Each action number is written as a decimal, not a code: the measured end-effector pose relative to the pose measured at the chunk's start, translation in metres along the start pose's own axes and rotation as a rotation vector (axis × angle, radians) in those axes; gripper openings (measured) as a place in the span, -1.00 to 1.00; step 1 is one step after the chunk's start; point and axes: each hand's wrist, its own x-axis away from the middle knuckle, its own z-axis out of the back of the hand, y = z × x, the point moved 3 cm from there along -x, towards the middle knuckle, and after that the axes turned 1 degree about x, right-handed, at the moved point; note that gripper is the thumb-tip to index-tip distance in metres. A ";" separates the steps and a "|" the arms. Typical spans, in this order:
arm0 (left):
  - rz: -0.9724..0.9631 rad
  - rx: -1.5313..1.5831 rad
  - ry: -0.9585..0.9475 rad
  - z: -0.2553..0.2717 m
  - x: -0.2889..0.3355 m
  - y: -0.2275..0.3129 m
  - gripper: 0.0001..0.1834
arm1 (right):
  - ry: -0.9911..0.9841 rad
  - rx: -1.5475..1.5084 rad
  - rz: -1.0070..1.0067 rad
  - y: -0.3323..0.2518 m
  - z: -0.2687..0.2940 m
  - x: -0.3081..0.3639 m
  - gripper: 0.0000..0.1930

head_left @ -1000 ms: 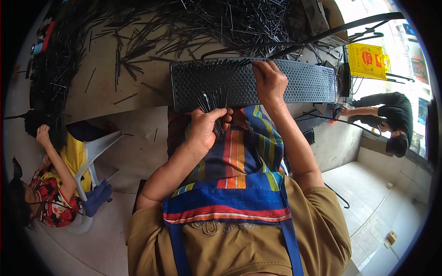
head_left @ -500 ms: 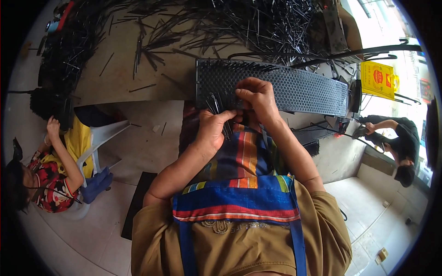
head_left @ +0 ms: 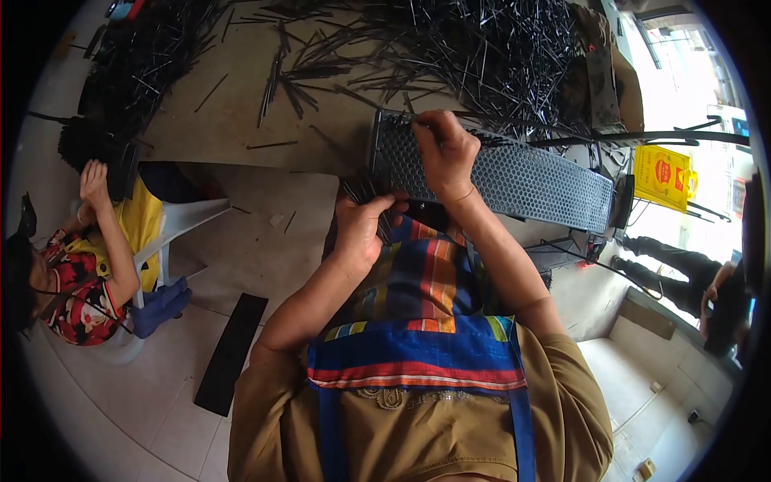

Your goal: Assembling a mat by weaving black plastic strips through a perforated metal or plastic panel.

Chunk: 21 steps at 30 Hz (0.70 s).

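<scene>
My left hand (head_left: 360, 229) is closed around a bunch of thin dark sticks (head_left: 365, 193), just off the near left corner of a long grey perforated rack (head_left: 530, 181). The sticks fan out past its thumb. Above the rack's left part, my right hand (head_left: 450, 157) is pinched with fingertips pointing down toward the holes near the far edge. Whatever lies between those fingertips is hidden. Dark pieces line the rack's far edge, to the right of my right hand.
A large heap of similar dark sticks (head_left: 490, 56) covers the far side of the table (head_left: 217, 136), with loose ones scattered nearer. A dark rod (head_left: 642, 136) crosses at the right by a yellow bag (head_left: 662, 177). A co-worker (head_left: 88, 281) sits left; another person (head_left: 715, 297) stands right.
My right hand has moved away from my left hand toward the rack's far edge. The whole view has shifted slightly. The person on the right has changed position.
</scene>
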 end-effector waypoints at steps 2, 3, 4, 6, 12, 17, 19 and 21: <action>0.033 0.059 0.013 0.001 0.000 0.000 -0.77 | -0.061 0.146 0.120 -0.007 -0.006 -0.002 -0.89; 0.031 0.063 0.015 0.001 0.000 0.000 -0.77 | -0.064 0.145 0.122 -0.009 -0.007 -0.004 -0.89; 0.040 0.064 0.024 0.000 0.000 0.002 -0.77 | -0.093 0.151 0.159 -0.009 -0.009 -0.007 -0.89; 0.052 0.064 0.035 0.002 -0.001 0.002 -0.76 | -0.123 0.157 0.192 -0.008 -0.014 -0.010 -0.88; 0.035 0.103 0.038 0.004 -0.003 0.000 -0.77 | -0.276 0.534 0.217 -0.012 -0.023 -0.016 -0.87; 0.057 0.109 -0.045 -0.003 -0.002 0.006 -0.80 | -0.415 0.007 -0.201 0.003 -0.008 -0.001 -0.84; 0.045 0.107 -0.029 -0.006 -0.001 0.006 -0.81 | -0.454 -0.133 -0.384 0.005 -0.009 0.011 -0.85; 0.025 0.106 -0.009 -0.006 -0.003 0.007 -0.82 | -0.494 -0.280 -0.561 0.009 -0.011 0.015 -0.86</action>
